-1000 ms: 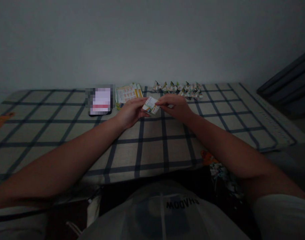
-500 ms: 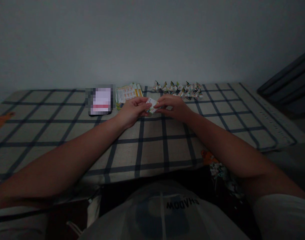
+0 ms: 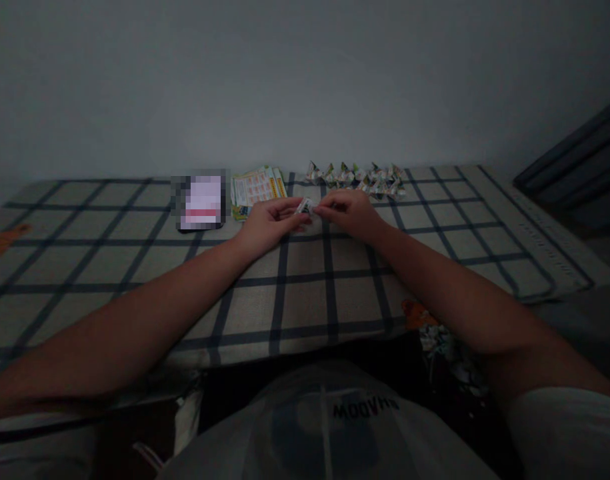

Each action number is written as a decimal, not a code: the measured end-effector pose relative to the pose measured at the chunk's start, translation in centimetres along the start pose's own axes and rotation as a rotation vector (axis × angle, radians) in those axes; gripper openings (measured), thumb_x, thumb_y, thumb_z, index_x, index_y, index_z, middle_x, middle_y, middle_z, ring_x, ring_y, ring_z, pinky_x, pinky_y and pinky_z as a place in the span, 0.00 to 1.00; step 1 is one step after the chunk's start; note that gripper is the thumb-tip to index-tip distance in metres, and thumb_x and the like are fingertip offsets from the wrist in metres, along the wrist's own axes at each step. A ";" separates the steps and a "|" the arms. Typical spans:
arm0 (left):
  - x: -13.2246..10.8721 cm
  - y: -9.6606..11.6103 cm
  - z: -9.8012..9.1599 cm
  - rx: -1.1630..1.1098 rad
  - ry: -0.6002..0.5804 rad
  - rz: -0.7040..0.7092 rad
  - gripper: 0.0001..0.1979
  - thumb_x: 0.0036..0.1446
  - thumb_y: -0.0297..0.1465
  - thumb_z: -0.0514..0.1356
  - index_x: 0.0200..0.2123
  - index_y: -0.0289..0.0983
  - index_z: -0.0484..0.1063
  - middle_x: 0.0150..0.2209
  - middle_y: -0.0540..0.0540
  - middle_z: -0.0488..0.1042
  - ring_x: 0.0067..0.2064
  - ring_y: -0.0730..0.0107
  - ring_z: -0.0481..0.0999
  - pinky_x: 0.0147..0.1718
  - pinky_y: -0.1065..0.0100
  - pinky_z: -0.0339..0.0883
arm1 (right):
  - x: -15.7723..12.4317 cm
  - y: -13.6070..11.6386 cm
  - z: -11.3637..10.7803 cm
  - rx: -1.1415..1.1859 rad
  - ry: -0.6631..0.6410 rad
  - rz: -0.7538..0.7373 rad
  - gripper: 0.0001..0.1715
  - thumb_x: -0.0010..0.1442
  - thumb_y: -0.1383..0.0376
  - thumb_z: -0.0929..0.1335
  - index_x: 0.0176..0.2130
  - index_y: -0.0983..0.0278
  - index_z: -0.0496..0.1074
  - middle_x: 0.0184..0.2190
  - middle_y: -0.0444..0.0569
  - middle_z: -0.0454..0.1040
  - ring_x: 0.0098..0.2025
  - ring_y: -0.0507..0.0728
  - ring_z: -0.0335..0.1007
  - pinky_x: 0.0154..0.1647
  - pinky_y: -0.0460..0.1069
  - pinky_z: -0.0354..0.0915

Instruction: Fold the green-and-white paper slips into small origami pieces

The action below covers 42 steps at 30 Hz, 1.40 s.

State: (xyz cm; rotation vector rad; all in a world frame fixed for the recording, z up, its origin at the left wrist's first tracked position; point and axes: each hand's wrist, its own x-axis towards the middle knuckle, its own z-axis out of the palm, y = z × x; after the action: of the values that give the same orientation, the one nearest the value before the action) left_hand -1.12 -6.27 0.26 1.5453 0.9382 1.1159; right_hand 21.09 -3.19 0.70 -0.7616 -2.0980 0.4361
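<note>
Between my two hands is a small folded piece of printed paper (image 3: 305, 206), white with dark and greenish print. My left hand (image 3: 272, 220) pinches it from the left with thumb and fingers. From the right, the fingertips of my right hand (image 3: 349, 210) are closed on its edge. Just behind my left hand lies a stack of printed leaflets (image 3: 255, 190), green, white and yellow. Beyond my right hand sit several small folded paper pieces (image 3: 357, 177) with pointed tips, grouped in rows.
A phone (image 3: 202, 203) with a blurred-out screen lies left of the leaflets. The table is covered by a checked tablecloth (image 3: 305, 293). A grey wall (image 3: 305, 87) rises directly behind it, and dark striped fabric (image 3: 579, 160) hangs at the right.
The paper between my hands has become smaller and narrower, folded over. Both hands have shifted slightly, and my right fingers are more closed at its edge.
</note>
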 end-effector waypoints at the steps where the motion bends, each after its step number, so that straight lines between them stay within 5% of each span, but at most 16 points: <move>1: 0.0 0.0 0.0 0.004 -0.002 0.002 0.29 0.47 0.44 0.74 0.49 0.35 0.80 0.42 0.41 0.84 0.41 0.62 0.84 0.43 0.62 0.80 | -0.1 -0.1 0.0 0.012 -0.003 0.023 0.28 0.63 0.44 0.69 0.32 0.66 0.79 0.25 0.46 0.76 0.26 0.49 0.64 0.30 0.46 0.59; 11: 0.0 0.1 0.2 0.023 0.023 0.014 0.24 0.49 0.47 0.73 0.41 0.34 0.80 0.37 0.42 0.84 0.38 0.63 0.85 0.40 0.64 0.80 | -0.1 -0.3 1.0 0.380 0.036 0.257 0.29 0.52 0.45 0.76 0.42 0.64 0.74 0.27 0.42 0.76 0.27 0.49 0.70 0.30 0.45 0.66; 17: 0.4 -0.5 -0.1 0.040 -0.012 0.024 0.22 0.51 0.47 0.71 0.40 0.34 0.79 0.36 0.43 0.84 0.37 0.64 0.85 0.41 0.64 0.80 | 0.1 -0.6 0.9 0.393 -0.001 0.307 0.26 0.51 0.45 0.76 0.33 0.65 0.75 0.25 0.44 0.76 0.28 0.50 0.70 0.30 0.46 0.66; 29: 0.3 -0.3 -0.2 0.177 -0.071 0.045 0.17 0.57 0.44 0.67 0.37 0.35 0.78 0.33 0.44 0.83 0.34 0.67 0.83 0.36 0.67 0.77 | 0.0 -0.4 0.9 0.391 -0.084 0.345 0.26 0.52 0.45 0.75 0.32 0.65 0.73 0.23 0.44 0.74 0.25 0.50 0.67 0.25 0.45 0.61; 38: 0.0 0.2 -0.8 0.611 0.017 0.469 0.17 0.62 0.44 0.62 0.34 0.38 0.83 0.30 0.46 0.82 0.33 0.69 0.78 0.33 0.68 0.68 | -0.1 -0.8 1.1 0.257 -0.099 0.240 0.22 0.53 0.49 0.75 0.31 0.66 0.74 0.25 0.45 0.74 0.27 0.49 0.66 0.29 0.46 0.62; 42: -0.1 0.6 -0.6 0.625 0.100 0.516 0.18 0.63 0.45 0.61 0.30 0.38 0.82 0.26 0.46 0.79 0.29 0.70 0.76 0.32 0.68 0.66 | -0.1 -1.1 0.9 0.370 -0.087 0.267 0.24 0.54 0.47 0.74 0.32 0.66 0.75 0.24 0.43 0.73 0.25 0.49 0.65 0.28 0.46 0.62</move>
State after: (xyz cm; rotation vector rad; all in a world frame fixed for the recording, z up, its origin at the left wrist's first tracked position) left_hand -1.69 -6.33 0.84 2.3537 1.0450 1.3361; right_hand 19.95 -4.15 0.72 -0.8128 -1.9196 0.9879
